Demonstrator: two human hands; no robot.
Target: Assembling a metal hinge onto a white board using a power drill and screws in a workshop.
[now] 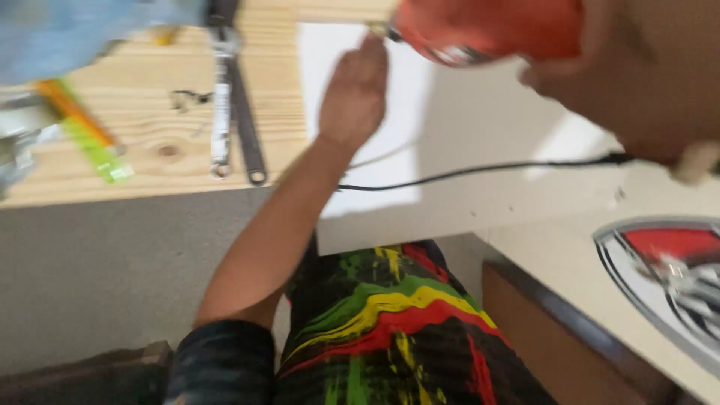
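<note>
Head view, frame blurred by motion. Right hand, upper right of the frame, is wrapped around the body of an orange power drill; its tip points left, toward the fingertips of the left hand. Left hand, top centre, rests on a white panel with fingers stretched forward beside the drill tip; whether it pinches anything there cannot be told. A black cord runs from the right edge across the panel to centre frame. Lower right: a curved emblem in red, white and grey lies on a pale surface, print unreadable. Upper left: a wooden board carries two metal wrenches side by side, an orange pencil and a green strip. A blurred blue object covers the top left corner. Bottom centre: shorts streaked green, yellow and red.
</note>
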